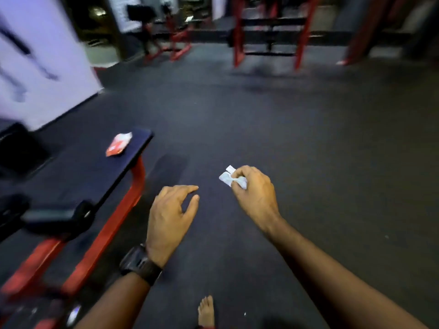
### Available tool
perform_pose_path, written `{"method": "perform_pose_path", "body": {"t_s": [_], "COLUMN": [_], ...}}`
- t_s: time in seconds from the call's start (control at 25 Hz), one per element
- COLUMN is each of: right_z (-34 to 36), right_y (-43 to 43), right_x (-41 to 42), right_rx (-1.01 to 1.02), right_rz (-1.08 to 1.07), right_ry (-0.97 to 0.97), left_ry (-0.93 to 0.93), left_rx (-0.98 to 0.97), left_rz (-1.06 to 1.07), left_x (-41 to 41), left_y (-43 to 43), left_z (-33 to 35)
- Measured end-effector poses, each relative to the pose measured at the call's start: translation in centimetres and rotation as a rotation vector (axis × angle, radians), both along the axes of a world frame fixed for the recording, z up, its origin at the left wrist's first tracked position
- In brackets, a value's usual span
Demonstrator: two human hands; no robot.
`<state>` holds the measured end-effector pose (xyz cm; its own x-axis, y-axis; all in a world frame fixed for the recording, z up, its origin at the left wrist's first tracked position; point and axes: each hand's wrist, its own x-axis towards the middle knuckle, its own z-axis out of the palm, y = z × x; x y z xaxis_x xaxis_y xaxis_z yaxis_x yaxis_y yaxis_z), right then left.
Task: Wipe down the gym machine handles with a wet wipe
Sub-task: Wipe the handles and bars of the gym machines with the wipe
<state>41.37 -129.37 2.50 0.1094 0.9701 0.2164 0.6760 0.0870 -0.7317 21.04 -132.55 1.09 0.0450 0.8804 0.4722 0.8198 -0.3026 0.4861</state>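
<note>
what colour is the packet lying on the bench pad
Red and white; the packet shows, slightly blurred, in the head view.

Dim gym lighting, heavy motion blur toward the edges, wide-angle bending, and a bright white wall [40, 55] at left.

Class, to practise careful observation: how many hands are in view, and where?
2. The left hand, with a watch at its wrist, hangs open over the floor beside the red-framed bench. The right hand, to its right, pinches a white wet wipe. No others show.
</note>
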Motion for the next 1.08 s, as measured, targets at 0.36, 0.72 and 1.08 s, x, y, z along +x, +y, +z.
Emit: {"method": "perform_pose_path", "body": {"t_s": [0.36, 0.72, 1.08], "right_z": [1.5, 2.4, 5.1], "right_y": [8.0, 14.3, 7.5], "right_x": [15.3, 30.9, 46.5], "right_rx": [-0.051, 0.009, 0.072], "right_rz": [-0.647, -1.076, -1.633], "right_ry": [-0.028, 0.085, 0.048], "left_ry": [0.130, 0.151, 0.166], "left_rx": [-0.122, -0.054, 0.000], "left_rz": [-0.623, -1.045, -1.606], "left_x": [14.4, 38.1, 66.1], "left_y": [23.8, 36.9, 34.7], "left_z": [2.4, 4.4, 7.3]}}
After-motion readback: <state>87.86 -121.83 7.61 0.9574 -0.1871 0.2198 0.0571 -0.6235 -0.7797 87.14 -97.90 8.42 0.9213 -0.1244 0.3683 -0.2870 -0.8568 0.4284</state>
